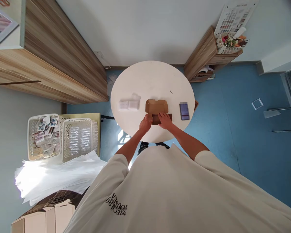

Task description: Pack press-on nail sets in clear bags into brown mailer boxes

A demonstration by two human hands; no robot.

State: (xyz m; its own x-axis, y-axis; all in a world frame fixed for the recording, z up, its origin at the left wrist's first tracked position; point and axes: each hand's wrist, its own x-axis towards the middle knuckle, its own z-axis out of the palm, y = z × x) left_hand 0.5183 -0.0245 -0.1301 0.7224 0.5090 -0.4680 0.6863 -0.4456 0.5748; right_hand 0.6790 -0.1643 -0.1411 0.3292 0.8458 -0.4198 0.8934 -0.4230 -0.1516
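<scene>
A small brown cardboard box (156,106) lies near the front edge of the round white table (151,77), its lid flap raised and folded back. My left hand (145,123) grips the left end of the box, fingers closed on its side wall. My right hand (165,121) holds the right part, with its fingers bent over the box wall and into the tray. Left of the box are white, partly see-through packets (129,105). To the right lies a stack of dark blue-purple cards or packs (184,111), blurred in the picture.
Left of the table stand a white basket of small packets (45,137) and another basket with clear plastic pieces (77,139). White sheets (60,174) and cardboard boxes (48,216) are nearer me. A wooden cabinet (201,55) stands at the back right.
</scene>
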